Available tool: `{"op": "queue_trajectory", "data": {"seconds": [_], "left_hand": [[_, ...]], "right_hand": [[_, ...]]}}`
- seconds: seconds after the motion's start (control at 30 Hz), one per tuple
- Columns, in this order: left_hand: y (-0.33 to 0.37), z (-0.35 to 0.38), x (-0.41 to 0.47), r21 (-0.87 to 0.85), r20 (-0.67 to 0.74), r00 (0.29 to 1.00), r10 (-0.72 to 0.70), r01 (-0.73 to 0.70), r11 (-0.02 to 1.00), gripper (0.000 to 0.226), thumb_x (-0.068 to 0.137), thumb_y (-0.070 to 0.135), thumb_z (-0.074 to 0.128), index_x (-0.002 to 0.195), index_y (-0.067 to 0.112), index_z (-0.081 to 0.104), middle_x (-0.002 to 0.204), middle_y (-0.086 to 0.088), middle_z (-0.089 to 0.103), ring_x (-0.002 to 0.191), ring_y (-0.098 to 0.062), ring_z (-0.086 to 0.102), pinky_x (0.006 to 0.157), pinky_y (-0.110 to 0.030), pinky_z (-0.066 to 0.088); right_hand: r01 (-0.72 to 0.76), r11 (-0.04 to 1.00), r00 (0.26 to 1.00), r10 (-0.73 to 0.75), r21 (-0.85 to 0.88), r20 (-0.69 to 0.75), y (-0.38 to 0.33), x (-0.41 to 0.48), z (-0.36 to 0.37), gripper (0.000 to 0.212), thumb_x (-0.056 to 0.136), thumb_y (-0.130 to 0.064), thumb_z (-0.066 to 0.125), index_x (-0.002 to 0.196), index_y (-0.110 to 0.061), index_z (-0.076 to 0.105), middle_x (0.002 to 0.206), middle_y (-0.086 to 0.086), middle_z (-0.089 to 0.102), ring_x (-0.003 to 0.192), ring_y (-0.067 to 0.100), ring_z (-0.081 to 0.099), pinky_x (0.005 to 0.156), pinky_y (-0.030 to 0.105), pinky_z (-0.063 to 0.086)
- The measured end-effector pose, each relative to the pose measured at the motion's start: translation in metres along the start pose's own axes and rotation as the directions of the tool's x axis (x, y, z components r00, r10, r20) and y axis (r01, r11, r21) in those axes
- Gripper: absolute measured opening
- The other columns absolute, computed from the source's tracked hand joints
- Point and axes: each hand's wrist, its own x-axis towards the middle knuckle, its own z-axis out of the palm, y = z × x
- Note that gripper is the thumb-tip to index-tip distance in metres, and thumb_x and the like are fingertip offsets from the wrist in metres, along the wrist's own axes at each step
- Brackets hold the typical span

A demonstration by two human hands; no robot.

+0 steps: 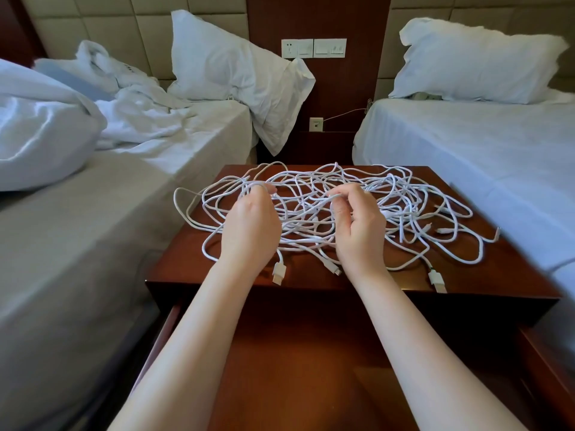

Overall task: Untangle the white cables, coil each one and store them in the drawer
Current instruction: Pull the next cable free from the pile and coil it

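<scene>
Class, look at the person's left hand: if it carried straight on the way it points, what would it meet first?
More of the white cables. The left hand grips some strands and points away across the nightstand, where the tangle lies directly ahead. Depth beyond the tangle is unclear.

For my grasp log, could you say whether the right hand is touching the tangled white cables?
Touching: the head view shows the right hand pinching a strand of the tangled white cables.

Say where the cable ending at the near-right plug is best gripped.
Pinch the plug by its flat sides, coming from the near edge of the nightstand: it lies free outside the tangle, likely a clean end to trace.
</scene>
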Motion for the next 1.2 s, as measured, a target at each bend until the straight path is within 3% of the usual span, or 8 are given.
{"op": "queue_trajectory", "data": {"seconds": [0.1, 0.27, 0.57, 0.67, 0.73, 0.9, 1.07, 1.2], "left_hand": [[0.012, 0.002, -0.004, -0.313, 0.243, 0.969, -0.047, 0.124, 0.942, 0.032, 0.101, 0.014, 0.038, 0.074, 0.009, 0.054, 0.08, 0.0, 0.062, 0.059, -0.007, 0.046, 0.058, -0.026, 0.034], [0.029, -0.006, -0.009, -0.547, 0.69, 0.717, 0.097, 0.429, 0.719, 0.05, 0.101, 0.038, 0.035, 0.079, 0.001, 0.062, 0.05, 0.003, 0.03, 0.044, -0.009, 0.026, 0.046, -0.021, 0.022], [0.035, -0.016, -0.011, -0.581, 0.809, 0.455, 0.372, 0.528, 0.619, 0.041, 0.096, 0.028, 0.034, 0.085, 0.003, 0.064, 0.06, -0.004, 0.051, 0.06, -0.017, 0.046, 0.063, -0.026, 0.04], [0.035, -0.02, -0.009, -0.671, 0.741, 0.497, 0.452, 0.581, 0.461, 0.04, 0.095, 0.024, 0.033, 0.085, 0.003, 0.066, 0.066, -0.008, 0.059, 0.065, -0.019, 0.054, 0.067, -0.025, 0.047], [0.036, -0.023, -0.005, -0.735, 0.674, 0.579, 0.458, 0.585, 0.343, 0.04, 0.095, 0.022, 0.034, 0.082, 0.005, 0.068, 0.066, -0.008, 0.06, 0.068, -0.021, 0.056, 0.069, -0.028, 0.049], [0.031, -0.025, 0.005, -0.896, 0.435, 0.882, 0.182, 0.404, 0.187, 0.048, 0.101, 0.017, 0.034, 0.07, 0.013, 0.07, 0.071, -0.004, 0.066, 0.074, -0.018, 0.064, 0.083, -0.036, 0.05], [0.024, -0.025, 0.01, -0.898, 0.153, 0.974, -0.17, 0.209, 0.387, 0.046, 0.103, 0.016, 0.035, 0.076, 0.015, 0.072, 0.091, -0.006, 0.074, 0.098, -0.02, 0.069, 0.092, -0.032, 0.05], [0.015, -0.01, 0.006, -0.601, -0.146, 0.959, -0.244, 0.11, 0.792, 0.039, 0.1, 0.02, 0.04, 0.078, 0.012, 0.071, 0.08, 0.005, 0.071, 0.08, -0.006, 0.066, 0.083, -0.021, 0.048]], "right_hand": [[-0.025, 0.999, 0.999, 0.026, 0.043, -0.032, 0.0, 0.001, -0.002, 0.028, 0.099, -0.023, 0.045, 0.104, -0.007, 0.068, 0.096, 0.0, 0.069, 0.092, 0.017, 0.063, 0.08, 0.02, 0.047], [-0.12, 0.988, 0.991, 0.125, 0.092, -0.047, -0.001, 0.003, -0.007, 0.026, 0.098, -0.017, 0.047, 0.113, -0.016, 0.068, 0.094, -0.025, 0.058, 0.095, 0.016, 0.059, 0.08, 0.012, 0.041], [-0.078, 0.986, 0.994, 0.065, 0.149, 0.09, -0.001, 0.005, -0.004, 0.027, 0.096, -0.011, 0.052, 0.114, -0.021, 0.07, 0.082, -0.026, 0.062, 0.08, 0.011, 0.059, 0.078, 0.043, 0.052], [-0.31, 0.925, 0.903, 0.215, 0.218, 0.372, -0.01, 0.003, -0.001, 0.022, 0.082, -0.029, 0.061, 0.096, -0.041, 0.072, 0.089, -0.02, 0.066, 0.098, 0.022, 0.061, 0.095, 0.047, 0.049], [-0.415, 0.89, 0.822, 0.279, 0.187, 0.496, -0.011, 0.0, 0.004, 0.033, 0.067, -0.036, 0.055, 0.091, -0.029, 0.076, 0.085, 0.009, 0.064, 0.097, 0.038, 0.057, 0.099, 0.055, 0.044], [-0.153, 0.985, 0.808, 0.079, 0.078, 0.584, -0.014, -0.004, 0.003, 0.031, 0.092, -0.027, 0.055, 0.061, -0.026, 0.053, 0.056, -0.003, 0.051, 0.056, 0.014, 0.05, 0.056, 0.026, 0.04], [-0.07, 0.996, 0.822, 0.028, 0.051, 0.569, -0.007, -0.004, 0.008, 0.041, 0.094, -0.028, 0.057, 0.059, -0.012, 0.043, 0.055, -0.003, 0.042, 0.059, 0.012, 0.042, 0.059, 0.019, 0.031], [0.007, 0.998, 0.869, 0.028, -0.069, 0.494, -0.003, -0.004, 0.011, 0.032, 0.094, -0.027, 0.058, 0.066, -0.016, 0.048, 0.064, -0.005, 0.049, 0.069, 0.013, 0.044, 0.064, 0.027, 0.037]]}}
